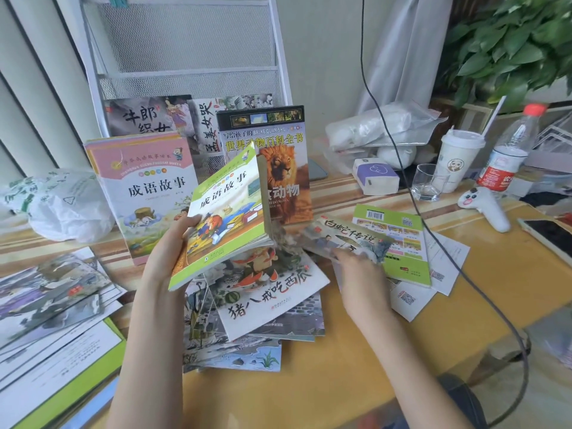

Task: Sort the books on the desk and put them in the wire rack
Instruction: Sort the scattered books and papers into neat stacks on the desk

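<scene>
**Two hands, two books above the pile**

Near the middle of the surface (356, 351), the left hand (168, 258) is holding a green-edged storybook (227, 218) up and tilted, with the thumb lying on the cover and the other fingers curled under its lower left edge. The right hand (359, 274) is pinching a thin grey picture book (346, 239) at its lower edge, just right of the storybook; its fingers are mostly hidden under the book. Below both hands a loose pile of picture books (263, 308) is lying flat. At the back edge the white wire rack (185, 51) is standing, with two dark books (161, 119) in its lower part. A pink storybook (148, 193) and a lion book (278, 159) are leaning upright before the rack. At the left edge more books (52, 320) are spreading out. Toward the back right corner a paper cup (458, 159) and a water bottle (507, 153) are standing near each other.
</scene>
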